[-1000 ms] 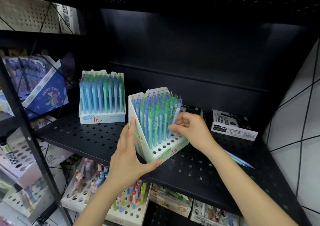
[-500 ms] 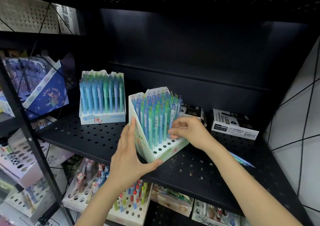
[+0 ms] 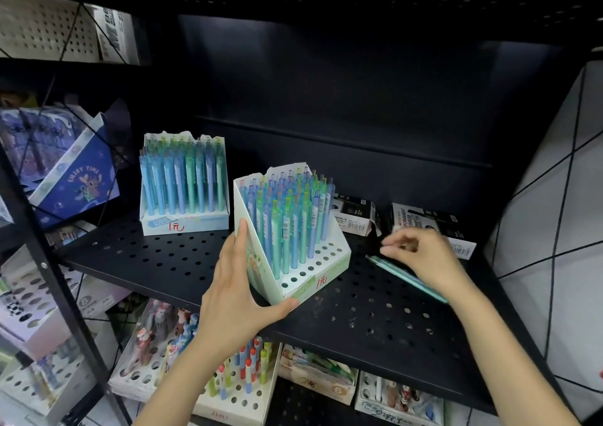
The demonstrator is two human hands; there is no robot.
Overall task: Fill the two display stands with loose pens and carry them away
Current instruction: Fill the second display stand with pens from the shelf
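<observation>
Steadying the near display stand (image 3: 290,246) while reaching for loose pens (image 3: 408,277).

Left hand (image 3: 238,295) grips the stand's near-left corner, probably to brace it for insertion; front holes remain empty. Right hand (image 3: 421,256), fingers loosely curled and holding nothing, hovers over pens lying right on the shelf (image 3: 163,262). The far stand (image 3: 184,184) looks full.

shelf (image 3: 169,262): matt black perforated metal | stand (image 3: 329,270): matt card | pens (image 3: 287,226): translucent plastic
</observation>
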